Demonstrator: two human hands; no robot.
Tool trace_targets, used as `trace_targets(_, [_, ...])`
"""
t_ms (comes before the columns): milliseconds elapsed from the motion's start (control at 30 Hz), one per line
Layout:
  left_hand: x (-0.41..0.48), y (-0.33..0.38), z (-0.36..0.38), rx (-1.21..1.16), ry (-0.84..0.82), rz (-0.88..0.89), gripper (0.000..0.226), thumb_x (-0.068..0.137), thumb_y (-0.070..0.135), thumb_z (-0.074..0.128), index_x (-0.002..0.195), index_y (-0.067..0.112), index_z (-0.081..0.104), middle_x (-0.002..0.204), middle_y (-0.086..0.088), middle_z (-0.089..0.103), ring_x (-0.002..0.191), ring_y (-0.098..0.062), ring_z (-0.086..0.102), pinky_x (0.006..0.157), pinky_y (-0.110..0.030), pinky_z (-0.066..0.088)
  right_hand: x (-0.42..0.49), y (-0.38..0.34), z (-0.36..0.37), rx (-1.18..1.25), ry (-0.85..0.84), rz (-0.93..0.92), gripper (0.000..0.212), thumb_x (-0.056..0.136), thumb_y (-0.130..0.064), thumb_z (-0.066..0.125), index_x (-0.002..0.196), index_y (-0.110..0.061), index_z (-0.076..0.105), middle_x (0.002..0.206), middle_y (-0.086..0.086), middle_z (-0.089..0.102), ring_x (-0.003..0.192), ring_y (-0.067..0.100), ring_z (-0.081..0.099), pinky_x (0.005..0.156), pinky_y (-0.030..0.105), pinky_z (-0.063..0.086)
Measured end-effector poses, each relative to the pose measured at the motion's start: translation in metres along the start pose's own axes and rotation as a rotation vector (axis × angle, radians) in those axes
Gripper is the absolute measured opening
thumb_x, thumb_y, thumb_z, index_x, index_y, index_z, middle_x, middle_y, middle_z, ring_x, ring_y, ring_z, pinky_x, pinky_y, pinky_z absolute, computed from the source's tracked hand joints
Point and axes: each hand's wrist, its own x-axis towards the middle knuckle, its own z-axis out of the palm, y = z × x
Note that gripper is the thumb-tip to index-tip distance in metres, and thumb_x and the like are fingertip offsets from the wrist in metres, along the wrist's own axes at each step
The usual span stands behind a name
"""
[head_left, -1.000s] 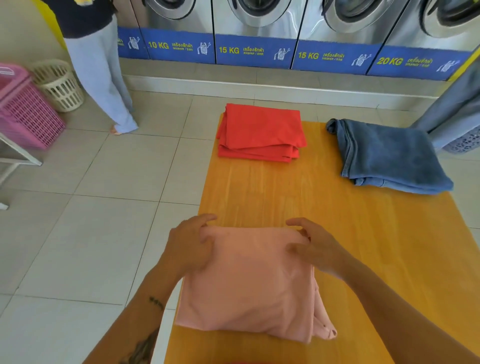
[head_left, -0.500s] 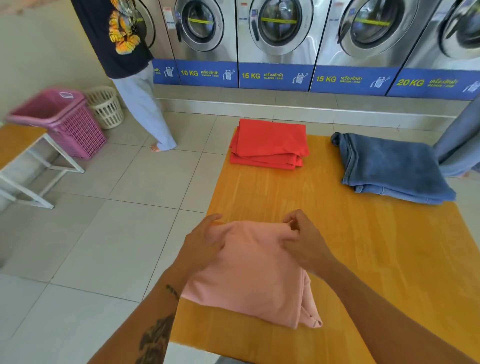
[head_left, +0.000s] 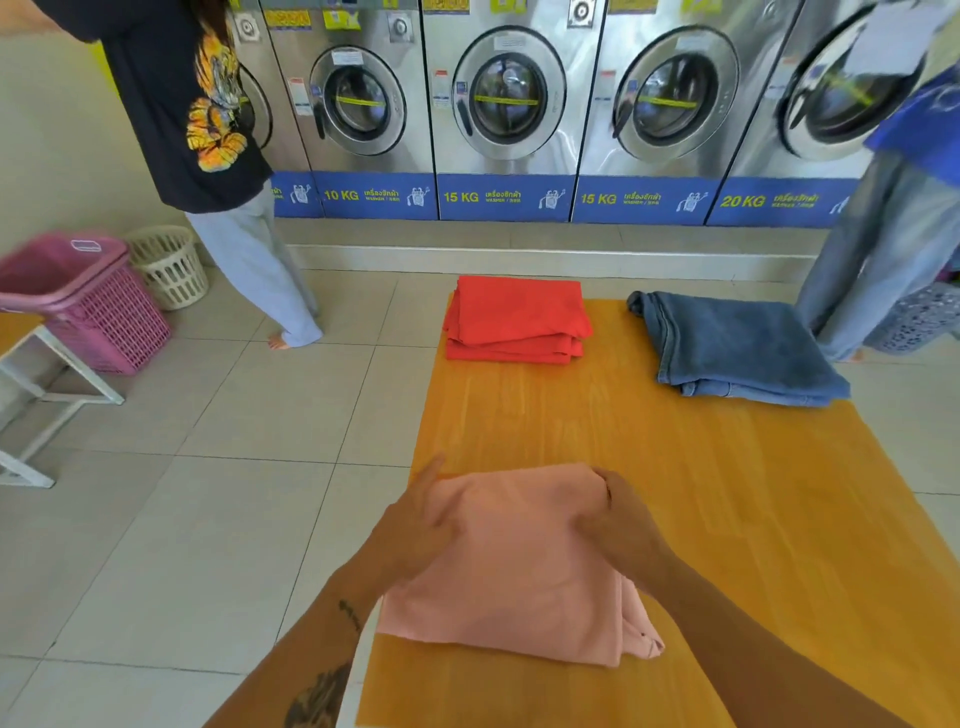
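On the long orange wooden worktop (head_left: 675, 493), the folded blue denim jeans (head_left: 737, 348) far right and the folded red cloth stack (head_left: 519, 319) far left look done, while the folded pale pink garment (head_left: 519, 571) lies near, its far corners gripped by left hand (head_left: 415, 525) and right hand (head_left: 621, 525), probably one last fold or placing left.

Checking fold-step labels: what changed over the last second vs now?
The right hand went from a fingertip hold on the far right corner of the pink garment to curling round it, bunching that far edge. The left hand holds the far left corner as before. The garment's near part stays on the table; the red stack and jeans did not move.
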Motion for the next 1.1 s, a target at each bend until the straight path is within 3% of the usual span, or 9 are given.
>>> trace_targets(100, [0.004, -0.009, -0.001, -0.023, -0.028, 0.066, 0.08, 0.09, 0.04, 0.06, 0.15, 0.053, 0.007, 0.16, 0.013, 0.021, 0.145, -0.024, 0.028, 0.116, -0.049, 0.027, -0.009, 0.003, 0.007, 0.014, 0.042, 0.035, 0.069, 0.075, -0.013, 0.06, 0.138, -0.031, 0.039, 0.116, -0.013, 0.055, 0.097, 0.006, 0.054, 0.069, 0.027, 0.045])
trace_targets(300, [0.002, -0.016, 0.005, -0.337, 0.036, 0.096, 0.082, 0.086, 0.043, 0.07, 0.149, 0.05, 0.017, 0.155, 0.016, 0.026, 0.134, -0.005, 0.031, 0.109, -0.035, 0.031, -0.022, 0.009, 0.014, -0.158, 0.119, 0.045, 0.083, 0.076, -0.015, 0.06, 0.146, -0.032, 0.02, 0.111, -0.003, 0.05, 0.094, 0.022, 0.054, 0.069, 0.034, 0.044])
trace_targets(433, [0.003, -0.028, 0.008, -0.116, -0.058, 0.054, 0.078, 0.092, 0.05, 0.055, 0.15, 0.052, 0.003, 0.162, 0.01, 0.014, 0.145, -0.021, 0.026, 0.113, -0.043, 0.028, -0.025, 0.012, 0.014, -0.23, 0.123, 0.077, 0.086, 0.078, -0.013, 0.061, 0.148, -0.032, 0.014, 0.11, 0.004, 0.054, 0.077, 0.014, 0.055, 0.054, 0.022, 0.04])
trace_targets(567, [0.009, -0.027, 0.005, -0.008, -0.127, 0.091, 0.076, 0.093, 0.052, 0.051, 0.148, 0.057, -0.001, 0.161, 0.007, 0.019, 0.143, -0.026, 0.031, 0.112, -0.044, 0.031, -0.027, 0.01, 0.015, -0.209, 0.06, 0.092, 0.099, 0.075, -0.02, 0.069, 0.147, -0.042, 0.005, 0.132, 0.004, 0.046, 0.1, 0.022, 0.048, 0.079, 0.035, 0.042])
trace_targets(700, [0.007, -0.026, 0.006, -0.116, -0.079, 0.119, 0.068, 0.095, 0.045, 0.053, 0.149, 0.053, 0.013, 0.158, 0.012, 0.024, 0.143, -0.019, 0.03, 0.113, -0.041, 0.029, -0.03, 0.007, 0.017, -0.242, 0.018, 0.07, 0.107, 0.074, -0.017, 0.067, 0.148, -0.046, -0.005, 0.144, 0.01, 0.04, 0.119, 0.033, 0.05, 0.084, 0.037, 0.041])
trace_targets(833, [0.007, -0.014, 0.0, -0.287, 0.054, 0.154, 0.054, 0.095, 0.04, 0.055, 0.145, 0.047, 0.034, 0.144, 0.023, 0.038, 0.128, -0.003, 0.038, 0.103, -0.023, 0.027, -0.023, -0.01, 0.005, -0.058, 0.116, 0.018, 0.105, 0.076, -0.007, 0.069, 0.151, -0.042, 0.005, 0.133, 0.007, 0.049, 0.104, 0.019, 0.057, 0.08, 0.032, 0.048])
trace_targets(900, [0.011, -0.008, -0.01, -0.327, 0.113, 0.145, 0.053, 0.095, 0.039, 0.056, 0.144, 0.045, 0.037, 0.143, 0.022, 0.04, 0.127, -0.003, 0.04, 0.101, -0.024, 0.029, -0.018, -0.017, -0.004, 0.071, 0.166, 0.015, 0.096, 0.078, -0.009, 0.07, 0.148, -0.047, 0.017, 0.124, 0.002, 0.055, 0.099, 0.013, 0.059, 0.076, 0.034, 0.052])
trace_targets(1000, [0.013, -0.011, -0.019, -0.228, 0.0, 0.059, 0.065, 0.095, 0.049, 0.051, 0.152, 0.042, 0.02, 0.155, 0.013, 0.029, 0.142, -0.019, 0.032, 0.112, -0.04, 0.03, -0.02, -0.009, -0.003, 0.161, 0.051, 0.155, 0.085, 0.082, -0.011, 0.069, 0.148, -0.042, 0.024, 0.123, 0.008, 0.057, 0.105, 0.028, 0.062, 0.089, 0.053, 0.053])
trace_targets(1100, [0.006, -0.021, -0.018, -0.15, -0.161, -0.023, 0.071, 0.096, 0.051, 0.047, 0.153, 0.044, 0.005, 0.162, 0.009, 0.016, 0.146, -0.022, 0.025, 0.116, -0.045, 0.026, -0.028, 0.006, 0.009, 0.217, -0.012, 0.233, 0.089, 0.084, -0.009, 0.07, 0.15, -0.04, 0.02, 0.123, 0.008, 0.058, 0.104, 0.029, 0.063, 0.087, 0.054, 0.054])
